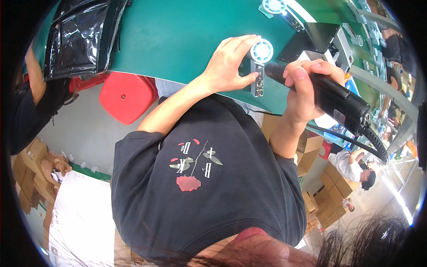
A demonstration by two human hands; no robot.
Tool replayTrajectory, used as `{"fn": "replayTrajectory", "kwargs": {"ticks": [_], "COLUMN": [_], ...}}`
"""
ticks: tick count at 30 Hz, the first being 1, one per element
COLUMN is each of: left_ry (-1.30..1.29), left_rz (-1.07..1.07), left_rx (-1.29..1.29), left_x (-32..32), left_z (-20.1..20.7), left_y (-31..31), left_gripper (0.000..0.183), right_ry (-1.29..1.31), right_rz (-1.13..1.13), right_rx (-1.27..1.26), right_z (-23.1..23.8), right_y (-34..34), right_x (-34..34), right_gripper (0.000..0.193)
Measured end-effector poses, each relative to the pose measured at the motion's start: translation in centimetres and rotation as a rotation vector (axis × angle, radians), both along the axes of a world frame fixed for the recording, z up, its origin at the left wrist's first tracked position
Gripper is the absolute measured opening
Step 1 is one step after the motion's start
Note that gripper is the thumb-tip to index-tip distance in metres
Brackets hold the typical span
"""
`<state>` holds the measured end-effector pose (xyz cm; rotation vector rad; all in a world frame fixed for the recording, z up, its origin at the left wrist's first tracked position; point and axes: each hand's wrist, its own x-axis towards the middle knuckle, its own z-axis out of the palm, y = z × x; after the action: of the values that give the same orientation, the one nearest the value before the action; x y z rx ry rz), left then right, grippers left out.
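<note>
My left hand [227, 66] grips a small handheld fan by its side, thumb on the handle. The fan has a round white head [261, 50] and a slim handle [258, 84] with a circuit board exposed. In my right hand [304, 89] is a black corded electric screwdriver [340, 100], held nearly level. Its narrow front end points left at the fan's handle, just below the head. Whether the tip touches the fan I cannot tell. A thick black cable [373, 140] curls from the tool's rear.
On the green tabletop [178, 35] another fan unit [274, 6] lies at the far right, near a dark-topped machine [316, 40]. A black bag with clear plastic [80, 38] sits far left. Below the table edge stands a red stool [120, 104]. Cartons [331, 189] and other people are around.
</note>
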<state>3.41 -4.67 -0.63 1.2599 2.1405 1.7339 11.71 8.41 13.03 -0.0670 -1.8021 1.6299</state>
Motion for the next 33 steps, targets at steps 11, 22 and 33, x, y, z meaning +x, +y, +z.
{"fn": "replayTrajectory", "kwargs": {"ticks": [11,22,33], "left_ry": [-0.003,0.021,0.047], "left_rz": [0.001,0.016,-0.103], "left_rx": [0.011,-0.020,-0.136], "left_x": [0.0,0.2,2.9], "left_z": [-0.3,0.1,1.2], "left_y": [-0.2,-0.1,-1.1], "left_gripper": [0.089,0.092,0.051], "right_ry": [0.003,0.070,-0.331], "right_rz": [0.136,-0.109,-0.481], "right_rx": [0.126,-0.158,-0.551], "right_z": [-1.0,3.4,-3.0], "right_y": [-0.1,1.9,10.7], "right_x": [-0.7,4.1,19.7], "right_gripper": [0.033,0.041,0.027]}}
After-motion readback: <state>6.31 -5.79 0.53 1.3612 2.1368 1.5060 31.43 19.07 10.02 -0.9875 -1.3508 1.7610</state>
